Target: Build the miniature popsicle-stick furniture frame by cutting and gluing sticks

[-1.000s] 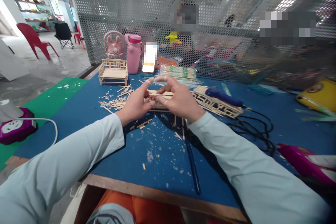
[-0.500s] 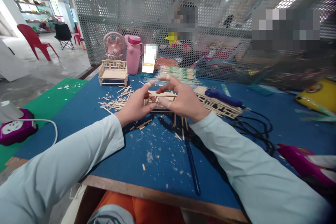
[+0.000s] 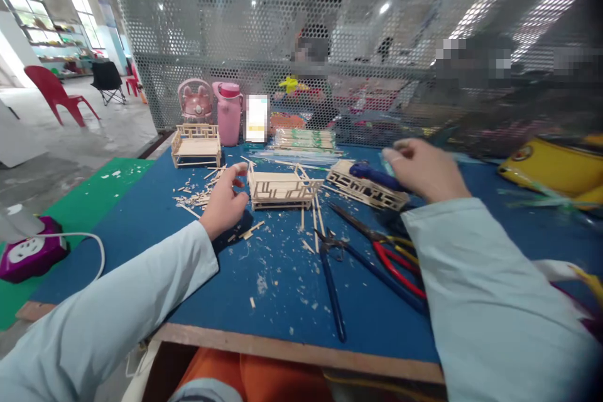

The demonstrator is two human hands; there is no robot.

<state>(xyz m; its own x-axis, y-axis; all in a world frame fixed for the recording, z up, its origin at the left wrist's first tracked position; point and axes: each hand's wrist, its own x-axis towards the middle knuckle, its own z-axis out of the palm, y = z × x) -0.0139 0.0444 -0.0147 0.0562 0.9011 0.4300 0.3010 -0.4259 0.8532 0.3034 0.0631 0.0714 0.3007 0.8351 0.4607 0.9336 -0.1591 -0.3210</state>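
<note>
A small bench model of pale wooden sticks (image 3: 285, 188) stands upright in the middle of the blue table. My left hand (image 3: 225, 201) is beside its left end, with fingers loosely curled, apart from the thumb and holding nothing. Farther right, my right hand (image 3: 426, 169) hovers by the rear end of a blue glue gun (image 3: 377, 174). Its thumb and forefinger look bent and a little apart, and the other fingers are hidden. The glue gun lies on a flat lattice piece of sticks (image 3: 351, 181).
Blue-handled nippers (image 3: 335, 292) and red-handled pliers (image 3: 389, 257) lie in front. Stick scraps (image 3: 200, 196) litter the left side. Behind stand a finished-looking bench model (image 3: 196, 147), a pink bottle (image 3: 229, 116), a phone (image 3: 257, 118) and bundled sticks (image 3: 306, 138). A yellow case (image 3: 551, 166) is at right.
Both hands have come away from the bench model. My right hand has moved right to the glue gun, and my left has drawn slightly left. The pliers have come into view.
</note>
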